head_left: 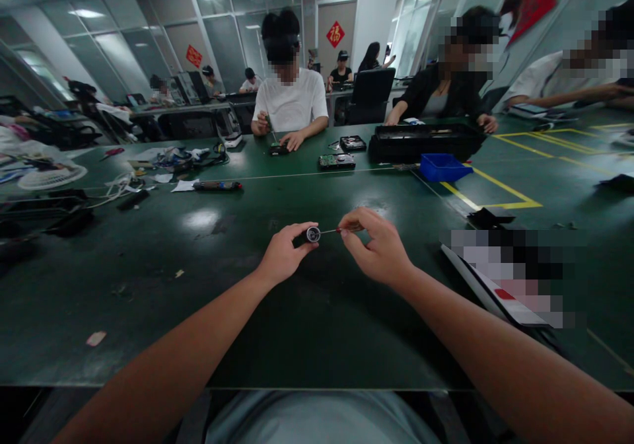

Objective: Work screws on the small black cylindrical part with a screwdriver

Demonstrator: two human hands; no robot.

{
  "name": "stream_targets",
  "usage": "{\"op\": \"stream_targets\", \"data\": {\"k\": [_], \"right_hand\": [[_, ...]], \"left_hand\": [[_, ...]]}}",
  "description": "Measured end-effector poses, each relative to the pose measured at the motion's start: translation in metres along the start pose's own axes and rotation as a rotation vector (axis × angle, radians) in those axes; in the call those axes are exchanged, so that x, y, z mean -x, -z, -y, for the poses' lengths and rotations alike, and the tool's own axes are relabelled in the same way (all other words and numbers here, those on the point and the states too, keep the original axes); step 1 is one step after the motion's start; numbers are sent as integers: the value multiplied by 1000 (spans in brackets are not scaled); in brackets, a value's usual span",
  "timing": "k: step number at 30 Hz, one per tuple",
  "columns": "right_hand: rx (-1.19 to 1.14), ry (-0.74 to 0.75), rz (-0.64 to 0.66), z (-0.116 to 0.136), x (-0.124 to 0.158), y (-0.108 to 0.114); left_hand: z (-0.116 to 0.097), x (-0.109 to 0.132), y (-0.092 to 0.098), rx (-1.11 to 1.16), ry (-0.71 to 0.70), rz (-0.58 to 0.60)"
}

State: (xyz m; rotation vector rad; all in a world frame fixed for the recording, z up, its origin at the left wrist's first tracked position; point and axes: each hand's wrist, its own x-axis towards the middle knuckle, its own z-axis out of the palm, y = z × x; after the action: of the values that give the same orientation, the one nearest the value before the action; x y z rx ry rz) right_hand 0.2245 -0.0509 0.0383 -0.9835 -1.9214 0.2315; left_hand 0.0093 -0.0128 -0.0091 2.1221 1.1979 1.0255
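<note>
My left hand (284, 254) is closed around a small round silver-and-black part (312, 234), held just above the green table (222, 285). My right hand (374, 242) pinches a thin screwdriver (333, 231) with a reddish handle, and its tip points into the round part. Both hands are in the middle of the view, a short way in from the table's near edge.
A flat white device (495, 292) lies at my right. Farther off are a blue bin (442, 166), a black case (426, 141), hard drives (337, 160), a pen-like tool (216, 185) and cables (183, 158). Several people sit across the table. Yellow tape lines (500, 189) mark the right side.
</note>
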Motion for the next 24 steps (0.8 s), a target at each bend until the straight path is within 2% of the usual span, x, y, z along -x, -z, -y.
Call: {"op": "stream_targets", "data": {"k": [7, 13, 18, 24], "right_hand": [[50, -142, 22, 0, 0, 0], [51, -78, 31, 3, 1, -2], [81, -114, -3, -1, 1, -2], [17, -107, 37, -1, 1, -1]], "left_hand": [[1, 0, 1, -15, -15, -2], [2, -1, 0, -6, -21, 1], [-1, -1, 0, -10, -20, -8], [0, -1, 0, -20, -24, -2]]}}
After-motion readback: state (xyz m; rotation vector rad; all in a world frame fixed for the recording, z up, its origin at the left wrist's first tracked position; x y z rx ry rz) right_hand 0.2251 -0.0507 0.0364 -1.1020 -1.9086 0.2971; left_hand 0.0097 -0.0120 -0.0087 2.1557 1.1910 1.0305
